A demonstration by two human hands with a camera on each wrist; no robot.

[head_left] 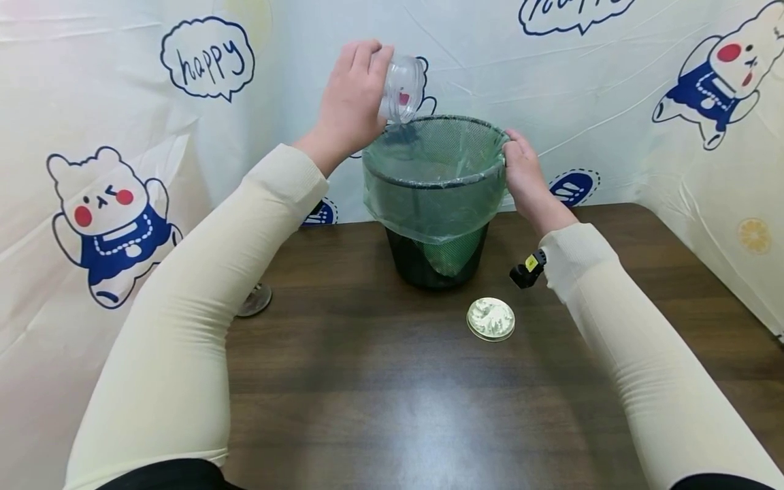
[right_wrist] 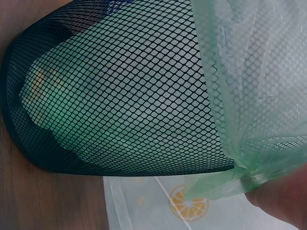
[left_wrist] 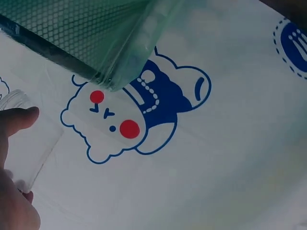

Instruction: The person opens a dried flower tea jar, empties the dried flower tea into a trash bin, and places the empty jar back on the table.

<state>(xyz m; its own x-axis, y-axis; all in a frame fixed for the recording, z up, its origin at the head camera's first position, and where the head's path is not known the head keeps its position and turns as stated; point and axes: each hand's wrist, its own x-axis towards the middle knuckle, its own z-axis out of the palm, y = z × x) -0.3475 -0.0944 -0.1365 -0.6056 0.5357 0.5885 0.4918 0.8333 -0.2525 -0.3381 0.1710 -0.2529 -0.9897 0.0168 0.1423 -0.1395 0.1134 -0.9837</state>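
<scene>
My left hand (head_left: 358, 88) holds a clear jar (head_left: 405, 88) tipped on its side, its mouth toward the wastebasket and close over the back-left rim. In the left wrist view the thumb and fingertips wrap around the see-through jar (left_wrist: 36, 139). The black mesh wastebasket (head_left: 422, 269) stands upright on the table, lined with a thin green bag (head_left: 429, 211) folded over its rim. At the basket's right side, my right hand (head_left: 528, 170) grips the rim and bag edge. The right wrist view has the mesh wall (right_wrist: 144, 96) up close, with a fingertip pressing the green plastic.
A round lid (head_left: 491, 318) with a whitish face lies on the brown table (head_left: 380, 381), in front of the basket. Another round metallic piece (head_left: 256, 301) is partly hidden behind the left sleeve. A patterned cloth (head_left: 306, 54) hangs close behind the basket.
</scene>
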